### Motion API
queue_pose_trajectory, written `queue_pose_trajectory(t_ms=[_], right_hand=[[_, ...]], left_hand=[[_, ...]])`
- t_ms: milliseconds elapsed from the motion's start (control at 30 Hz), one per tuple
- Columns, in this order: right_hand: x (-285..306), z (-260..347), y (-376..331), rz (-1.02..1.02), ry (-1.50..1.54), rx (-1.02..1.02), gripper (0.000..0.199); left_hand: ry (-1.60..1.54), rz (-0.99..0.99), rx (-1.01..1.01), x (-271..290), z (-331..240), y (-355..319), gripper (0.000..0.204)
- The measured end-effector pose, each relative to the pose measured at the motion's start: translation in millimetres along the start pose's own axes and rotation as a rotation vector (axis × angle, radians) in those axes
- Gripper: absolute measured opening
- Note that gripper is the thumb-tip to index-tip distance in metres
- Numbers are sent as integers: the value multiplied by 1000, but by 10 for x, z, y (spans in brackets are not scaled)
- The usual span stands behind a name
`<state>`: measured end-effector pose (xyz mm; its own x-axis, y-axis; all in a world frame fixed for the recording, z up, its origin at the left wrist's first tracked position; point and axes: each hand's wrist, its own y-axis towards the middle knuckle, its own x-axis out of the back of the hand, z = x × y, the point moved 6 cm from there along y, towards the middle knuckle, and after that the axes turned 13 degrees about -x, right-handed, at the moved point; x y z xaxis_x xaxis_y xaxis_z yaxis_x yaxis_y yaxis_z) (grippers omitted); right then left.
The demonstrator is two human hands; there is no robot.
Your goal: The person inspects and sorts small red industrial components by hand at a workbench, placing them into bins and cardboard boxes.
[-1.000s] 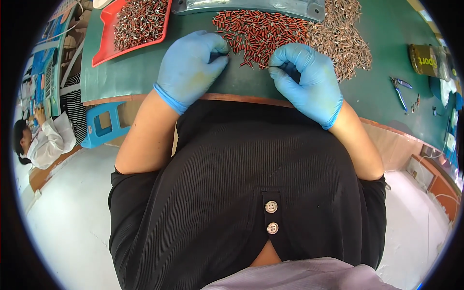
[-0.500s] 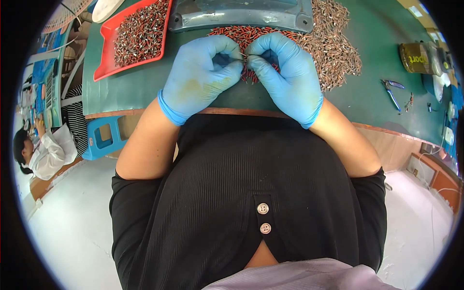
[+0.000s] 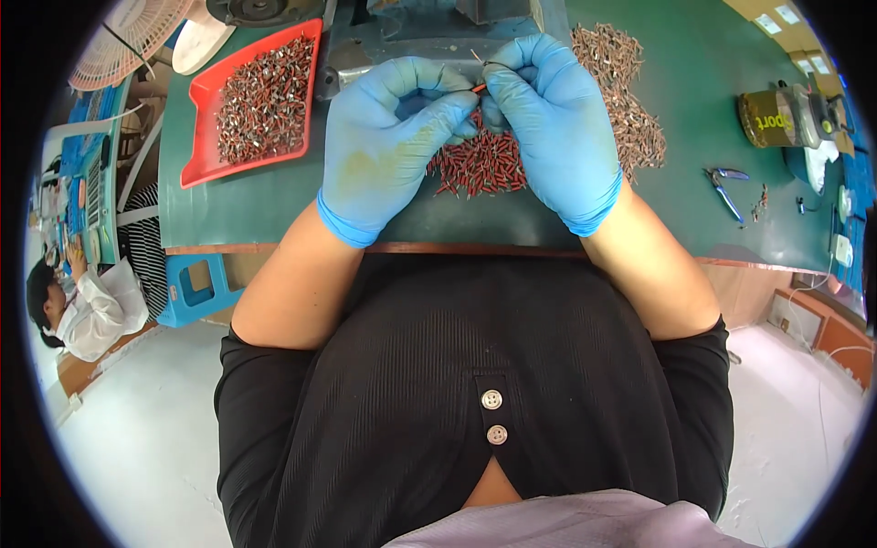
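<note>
Both hands wear blue gloves and meet above the table. My left hand (image 3: 388, 142) is closed, pinching a small red cylindrical part (image 3: 479, 89) at its fingertips. Beside it, my right hand (image 3: 559, 128) is closed too, with a thin copper-coloured pin (image 3: 476, 57) sticking up by its fingertips; the glove hides how the pin sits. Below the fingers lies a pile of red parts with metal ends (image 3: 486, 166). Right of my right hand spreads a heap of copper-coloured pieces (image 3: 630, 110).
A red tray (image 3: 203, 151) of red-and-silver parts stands at left. A grey metal machine base (image 3: 356, 46) is behind my hands. Blue-handled pliers (image 3: 726, 196) and a lidded jar (image 3: 767, 117) are at right. Another person (image 3: 91, 310) sits far left beside a blue stool (image 3: 219, 297).
My fingertips have risen slightly, farther over the machine base, uncovering more of the red pile. The red part and upright pin now show between them. The whole view has shifted a little.
</note>
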<state>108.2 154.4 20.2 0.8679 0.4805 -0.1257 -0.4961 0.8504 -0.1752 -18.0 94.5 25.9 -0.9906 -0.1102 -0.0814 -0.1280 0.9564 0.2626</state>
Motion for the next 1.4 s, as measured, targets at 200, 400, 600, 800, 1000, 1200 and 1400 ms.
queue_pose_trajectory(t_ms=[200, 400, 600, 800, 1000, 1200, 1400], right_hand=[[21, 383, 343, -170, -20, 162, 12], [42, 655, 729, -338, -72, 367, 5], [88, 682, 792, -441, -189, 367, 7], [91, 675, 811, -444, -173, 326, 8], [83, 726, 783, -471, -221, 306, 8], [97, 718, 786, -462, -222, 313, 8], [81, 682, 841, -364, -124, 370, 10]], left_hand=[[272, -228, -304, 160, -209, 485, 9], [518, -363, -645, 166, -305, 921, 9], [766, -432, -889, 93, -312, 1008, 9], [700, -441, -838, 129, -210, 1049, 10], [799, -457, -900, 80, -247, 1054, 12], [883, -428, -934, 59, -258, 1064, 15], [923, -434, -955, -7, -382, 1043, 14]])
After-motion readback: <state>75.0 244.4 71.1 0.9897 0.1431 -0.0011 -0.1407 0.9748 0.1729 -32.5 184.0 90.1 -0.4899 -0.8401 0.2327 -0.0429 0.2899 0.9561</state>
